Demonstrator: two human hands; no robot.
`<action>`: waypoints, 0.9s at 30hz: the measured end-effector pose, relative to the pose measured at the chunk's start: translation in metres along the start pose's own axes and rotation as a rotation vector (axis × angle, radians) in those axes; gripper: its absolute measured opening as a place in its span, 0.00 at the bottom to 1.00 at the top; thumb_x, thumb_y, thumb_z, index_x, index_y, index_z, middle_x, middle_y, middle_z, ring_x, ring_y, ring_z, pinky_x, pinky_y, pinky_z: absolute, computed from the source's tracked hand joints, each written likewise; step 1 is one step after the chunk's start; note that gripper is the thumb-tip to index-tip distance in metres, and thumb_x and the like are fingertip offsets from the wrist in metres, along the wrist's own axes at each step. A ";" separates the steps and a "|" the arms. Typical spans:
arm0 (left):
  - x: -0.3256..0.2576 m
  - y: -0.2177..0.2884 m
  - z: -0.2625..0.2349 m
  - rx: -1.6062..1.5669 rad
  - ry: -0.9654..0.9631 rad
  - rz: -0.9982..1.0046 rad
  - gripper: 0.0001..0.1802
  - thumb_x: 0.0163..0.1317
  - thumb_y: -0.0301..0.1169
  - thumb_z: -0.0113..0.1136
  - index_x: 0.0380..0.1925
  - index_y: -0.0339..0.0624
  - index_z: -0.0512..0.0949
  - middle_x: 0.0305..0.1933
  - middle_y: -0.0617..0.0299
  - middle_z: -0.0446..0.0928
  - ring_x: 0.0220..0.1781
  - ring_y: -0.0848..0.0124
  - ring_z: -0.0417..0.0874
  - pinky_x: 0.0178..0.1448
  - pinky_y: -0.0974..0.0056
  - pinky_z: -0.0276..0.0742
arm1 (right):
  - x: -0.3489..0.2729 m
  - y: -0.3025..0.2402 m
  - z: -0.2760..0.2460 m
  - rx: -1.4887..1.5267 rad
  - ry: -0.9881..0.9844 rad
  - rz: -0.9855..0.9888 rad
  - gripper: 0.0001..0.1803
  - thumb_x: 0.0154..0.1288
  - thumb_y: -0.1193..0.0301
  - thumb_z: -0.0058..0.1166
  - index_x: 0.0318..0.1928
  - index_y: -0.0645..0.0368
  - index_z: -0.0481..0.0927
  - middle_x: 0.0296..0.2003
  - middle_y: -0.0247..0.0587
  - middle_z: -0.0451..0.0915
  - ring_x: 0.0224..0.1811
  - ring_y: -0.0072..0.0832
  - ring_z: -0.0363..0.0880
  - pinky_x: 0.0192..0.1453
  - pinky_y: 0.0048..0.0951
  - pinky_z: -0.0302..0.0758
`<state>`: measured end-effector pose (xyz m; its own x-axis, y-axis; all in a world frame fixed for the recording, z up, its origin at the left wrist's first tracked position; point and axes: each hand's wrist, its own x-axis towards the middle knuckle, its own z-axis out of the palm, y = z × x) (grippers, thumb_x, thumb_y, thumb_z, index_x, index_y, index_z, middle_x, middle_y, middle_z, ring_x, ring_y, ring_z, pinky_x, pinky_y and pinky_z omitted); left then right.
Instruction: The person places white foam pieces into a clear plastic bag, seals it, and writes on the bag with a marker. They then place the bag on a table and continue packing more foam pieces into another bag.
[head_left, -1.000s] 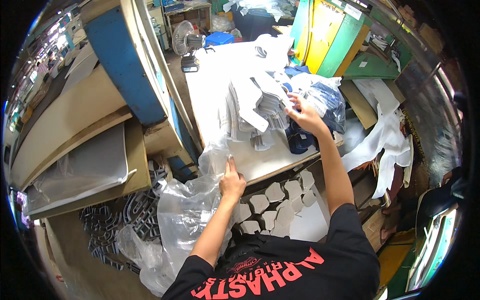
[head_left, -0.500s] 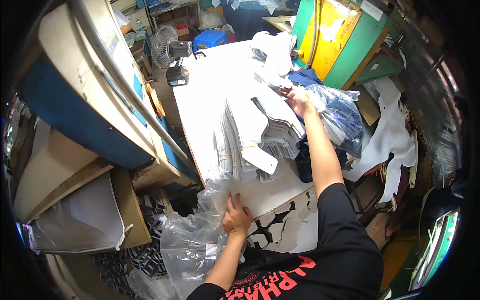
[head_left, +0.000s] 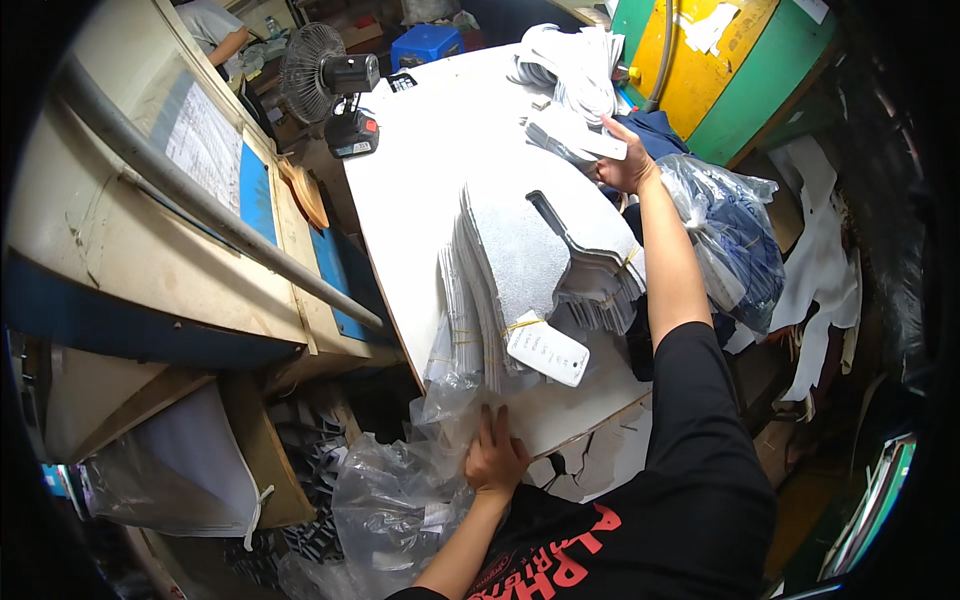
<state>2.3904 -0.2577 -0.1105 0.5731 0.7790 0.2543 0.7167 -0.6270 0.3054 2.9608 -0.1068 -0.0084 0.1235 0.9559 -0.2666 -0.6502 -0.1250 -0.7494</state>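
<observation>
In the head view, the right hand [head_left: 630, 168] grips the near end of a small white bundle [head_left: 574, 131] on the table [head_left: 425, 125], beyond a larger banded stack [head_left: 512, 245], while the left hand [head_left: 497, 456] rests fingers-down on a clear plastic bag [head_left: 395, 505], whether pinching it I cannot tell. The bundle looks light and bendable, its layers likely to slide, so a squeeze across its full thickness seems safest; the bag looks limp and slippery, best pinched at a gathered fold.

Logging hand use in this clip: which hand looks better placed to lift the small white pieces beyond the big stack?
Probably the right hand: it is at the small white pieces. The left hand is down at the clear bag, with the big stack between.
</observation>
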 end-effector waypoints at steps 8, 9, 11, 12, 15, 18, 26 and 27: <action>-0.001 0.001 0.001 0.026 -0.039 0.005 0.35 0.53 0.36 0.61 0.66 0.61 0.82 0.73 0.58 0.80 0.27 0.61 0.83 0.30 0.57 0.85 | 0.052 -0.006 -0.016 -0.773 0.380 -0.177 0.37 0.76 0.41 0.58 0.66 0.63 0.82 0.66 0.47 0.84 0.66 0.36 0.84 0.69 0.41 0.81; -0.001 0.001 0.001 0.029 -0.038 0.008 0.35 0.53 0.37 0.61 0.66 0.61 0.82 0.73 0.58 0.80 0.27 0.61 0.83 0.30 0.57 0.85 | 0.058 -0.005 -0.026 -0.995 0.258 -0.388 0.35 0.76 0.43 0.59 0.65 0.61 0.83 0.65 0.44 0.84 0.65 0.34 0.84 0.68 0.39 0.82; -0.001 0.001 0.001 0.035 -0.028 0.010 0.35 0.53 0.37 0.61 0.66 0.61 0.82 0.74 0.59 0.79 0.28 0.61 0.83 0.31 0.57 0.85 | 0.069 -0.001 -0.041 -1.071 0.214 -0.488 0.32 0.74 0.43 0.63 0.63 0.56 0.84 0.62 0.39 0.86 0.61 0.31 0.85 0.65 0.39 0.82; -0.001 0.001 0.002 0.029 -0.034 0.006 0.35 0.53 0.37 0.62 0.66 0.61 0.82 0.74 0.59 0.79 0.28 0.61 0.83 0.31 0.56 0.85 | 0.071 0.002 -0.044 -1.013 0.147 -0.459 0.31 0.73 0.44 0.65 0.63 0.53 0.85 0.60 0.37 0.87 0.59 0.30 0.85 0.63 0.38 0.83; -0.002 0.001 0.001 0.009 -0.050 -0.001 0.36 0.52 0.38 0.62 0.67 0.61 0.82 0.75 0.59 0.78 0.29 0.61 0.83 0.31 0.56 0.85 | 0.065 0.007 -0.044 -0.585 0.190 -0.153 0.32 0.70 0.42 0.66 0.63 0.50 0.85 0.59 0.37 0.87 0.56 0.30 0.85 0.61 0.39 0.82; -0.003 0.001 0.000 0.002 -0.061 0.001 0.36 0.52 0.38 0.63 0.67 0.61 0.82 0.75 0.59 0.77 0.29 0.61 0.83 0.32 0.56 0.85 | 0.056 0.007 -0.030 -0.334 0.263 -0.029 0.30 0.71 0.44 0.66 0.63 0.49 0.85 0.57 0.36 0.87 0.54 0.28 0.84 0.61 0.36 0.80; -0.005 0.001 -0.002 0.001 -0.081 0.002 0.37 0.53 0.37 0.64 0.69 0.60 0.80 0.76 0.53 0.77 0.33 0.58 0.86 0.34 0.55 0.86 | 0.035 0.029 -0.015 -1.243 0.136 -1.017 0.23 0.71 0.55 0.67 0.59 0.56 0.85 0.48 0.35 0.88 0.44 0.21 0.86 0.49 0.24 0.83; -0.004 0.001 -0.002 0.008 -0.061 0.008 0.37 0.53 0.37 0.63 0.69 0.60 0.81 0.75 0.55 0.77 0.32 0.59 0.85 0.34 0.55 0.86 | 0.029 0.031 -0.013 -1.221 0.174 -1.019 0.23 0.71 0.56 0.66 0.59 0.57 0.84 0.46 0.35 0.88 0.43 0.21 0.87 0.47 0.24 0.83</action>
<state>2.3881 -0.2616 -0.1097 0.6018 0.7731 0.2006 0.7149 -0.6334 0.2964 2.9536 -0.0864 -0.0470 0.2463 0.7398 0.6262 0.7045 0.3070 -0.6398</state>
